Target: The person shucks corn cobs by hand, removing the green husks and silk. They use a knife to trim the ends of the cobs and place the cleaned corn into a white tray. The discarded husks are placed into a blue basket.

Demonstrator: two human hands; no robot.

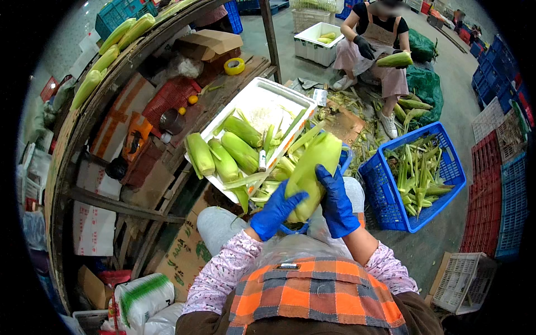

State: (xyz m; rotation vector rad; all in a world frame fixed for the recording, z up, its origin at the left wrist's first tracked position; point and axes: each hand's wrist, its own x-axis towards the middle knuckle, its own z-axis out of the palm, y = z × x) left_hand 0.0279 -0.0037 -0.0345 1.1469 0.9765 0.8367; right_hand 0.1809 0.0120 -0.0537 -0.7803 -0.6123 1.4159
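A large ear of corn in pale green husk (315, 176) is held between my two blue-gloved hands, above my lap. My left hand (274, 209) grips its lower left side, and my right hand (338, 201) its right side. Beyond it to the left, a white foam box (268, 90) bears several husked-in ears of corn (240, 153) and loose leaves. A small knife-like tool with a white handle (262, 160) lies at the box's near right edge. Under the held ear, a blue basket (345, 159) with husk leaves is partly hidden.
To my right stands a blue plastic crate (412, 229) with stripped husks. A wooden shelf (167, 217) runs along my left, with a tape roll (234, 66) on it. Ahead sits another person (377, 46) holding corn, near a white box (314, 52) and a green mesh sack (425, 88).
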